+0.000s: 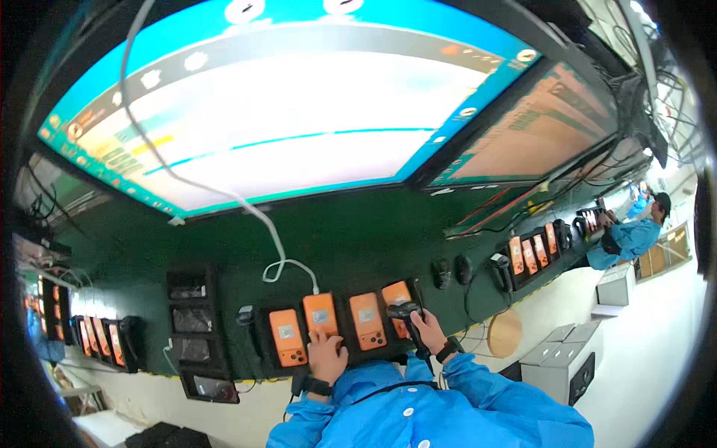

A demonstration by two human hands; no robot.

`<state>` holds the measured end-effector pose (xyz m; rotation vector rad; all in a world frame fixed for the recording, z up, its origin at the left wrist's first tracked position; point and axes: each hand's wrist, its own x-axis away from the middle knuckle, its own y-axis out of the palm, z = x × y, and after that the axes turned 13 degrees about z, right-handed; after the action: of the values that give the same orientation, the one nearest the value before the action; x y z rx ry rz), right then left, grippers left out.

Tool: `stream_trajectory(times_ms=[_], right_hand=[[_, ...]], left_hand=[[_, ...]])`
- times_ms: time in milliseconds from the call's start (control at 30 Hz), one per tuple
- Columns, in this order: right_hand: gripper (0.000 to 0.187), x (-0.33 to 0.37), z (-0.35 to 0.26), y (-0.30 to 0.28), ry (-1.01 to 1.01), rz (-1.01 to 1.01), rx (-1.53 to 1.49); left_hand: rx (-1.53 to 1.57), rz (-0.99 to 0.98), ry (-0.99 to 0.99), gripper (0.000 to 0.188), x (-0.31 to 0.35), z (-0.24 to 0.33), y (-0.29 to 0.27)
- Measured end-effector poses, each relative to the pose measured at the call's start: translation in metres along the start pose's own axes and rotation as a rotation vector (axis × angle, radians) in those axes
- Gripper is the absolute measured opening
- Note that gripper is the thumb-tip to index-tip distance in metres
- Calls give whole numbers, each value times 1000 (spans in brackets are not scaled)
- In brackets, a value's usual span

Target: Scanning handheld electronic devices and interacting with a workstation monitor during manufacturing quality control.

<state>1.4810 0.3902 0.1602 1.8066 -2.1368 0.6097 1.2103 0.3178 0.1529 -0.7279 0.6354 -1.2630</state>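
My left hand (pixel 327 360) lies with its fingers spread over the lower end of an orange phone (pixel 320 308), which has a white cable (pixel 278 239) plugged into its top end. In my right hand (pixel 429 331) is a black handheld barcode scanner (pixel 407 312), its head over another orange phone (pixel 393 293). Between my hands rests one more orange phone (pixel 366 317), back up with a pale label. Left of my left hand lies a further labelled orange phone (pixel 286 332). These phones sit in a black tray (pixel 263 328).
A large lit monitor (pixel 284 112) and a second screen (pixel 530 127) stand beyond the green bench (pixel 358 231). Left is a black tray (pixel 196 299) of dark-screened phones. Two black mice (pixel 464 269) lie right. More orange phones (pixel 529 255) and a blue-clad person (pixel 635 235) appear farther right.
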Motion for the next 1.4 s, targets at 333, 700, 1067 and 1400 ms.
stream_trajectory(times_ms=[333,700,1067,1400], right_hand=[[34,-88,81,-88,-46,315,176],[43,-54,19,-55,-245,534,533],[19,-3,-64,42,-332,-196,-170],[14,3,-91,56,-451,-330,336]], left_hand=[[408,-58,-125,46,-25,40,42],[276,142,-261,58,-42,57,82],[749,-77,-314,28,-60,33,57],[678,-66,-160,29,-36,58,14]])
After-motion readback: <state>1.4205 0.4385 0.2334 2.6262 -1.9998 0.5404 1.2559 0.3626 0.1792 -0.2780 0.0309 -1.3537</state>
